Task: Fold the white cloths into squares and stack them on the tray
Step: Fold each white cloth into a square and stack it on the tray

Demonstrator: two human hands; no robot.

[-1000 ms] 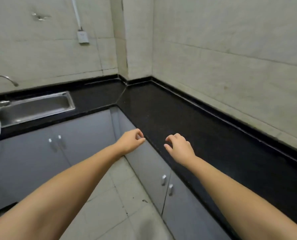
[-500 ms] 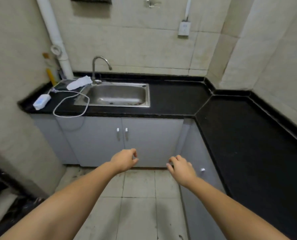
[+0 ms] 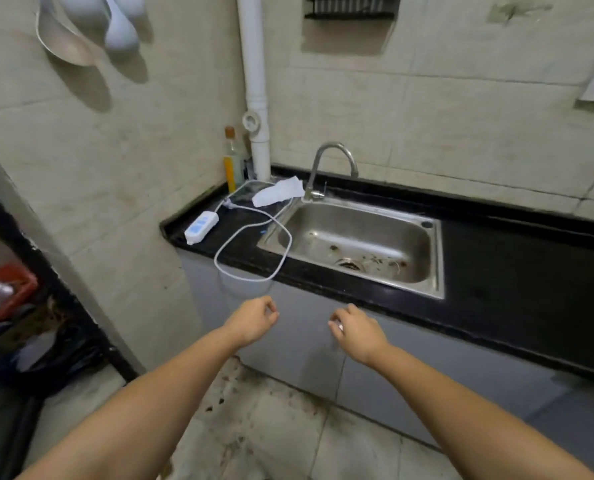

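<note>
Brushed steel sink (image 3: 357, 237) set in a glossy black stone counter (image 3: 513, 268); matt tiled wall (image 3: 461, 126).

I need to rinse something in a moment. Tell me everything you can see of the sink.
The sink is a single rectangular basin of brushed stainless steel, set into the black countertop with a flat rim all round. It holds no water; the bottom shows brown specks and scraps around the round drain. A small round hole sits in the rim's far right corner. A curved metal faucet rises at the far left corner. A white cable loops beside the left rim, one strand crossing it.
</note>
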